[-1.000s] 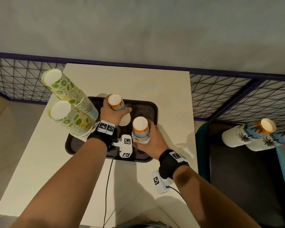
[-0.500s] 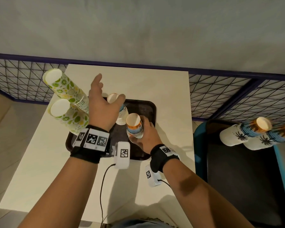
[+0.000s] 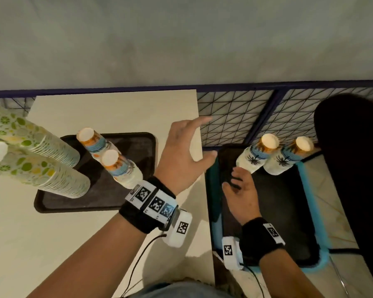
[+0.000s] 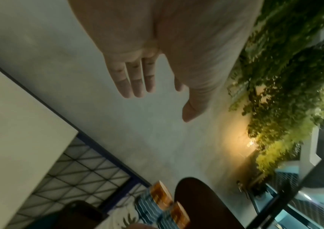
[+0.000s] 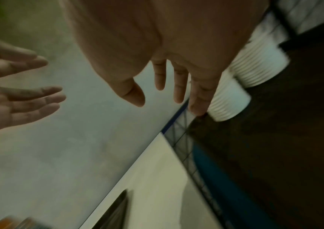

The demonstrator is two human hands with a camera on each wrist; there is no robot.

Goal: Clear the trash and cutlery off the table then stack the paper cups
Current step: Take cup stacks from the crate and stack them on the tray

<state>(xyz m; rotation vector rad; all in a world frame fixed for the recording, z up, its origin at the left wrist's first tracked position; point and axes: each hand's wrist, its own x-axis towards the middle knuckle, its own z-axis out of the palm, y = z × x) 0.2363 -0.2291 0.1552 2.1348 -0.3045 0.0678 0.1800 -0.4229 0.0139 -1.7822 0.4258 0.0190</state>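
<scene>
Two palm-print cup stacks [image 3: 108,160] stand upside down on the black tray [image 3: 78,203], beside two tall lime-print stacks [image 3: 39,160]. Two more palm-print stacks [image 3: 256,155] stand in the blue-rimmed bin [image 3: 310,211] to the right of the table. My left hand [image 3: 199,138] hovers over the table's right edge with its fingers spread and holds nothing; the left wrist view shows this hand [image 4: 161,99] with straight fingers. My right hand [image 3: 233,179] is over the bin, just in front of the nearer stack [image 5: 229,102], fingers straight and empty [image 5: 157,96].
The white table [image 3: 95,244] ends at a wire grid fence [image 3: 235,117] against a grey wall. A dark rounded object [image 3: 353,168] stands to the right of the bin. Cables hang from both wrist cameras.
Both hands have let go of the palm-print stacks on the tray and moved right, the right one over the bin. The head view has swung right with them.
</scene>
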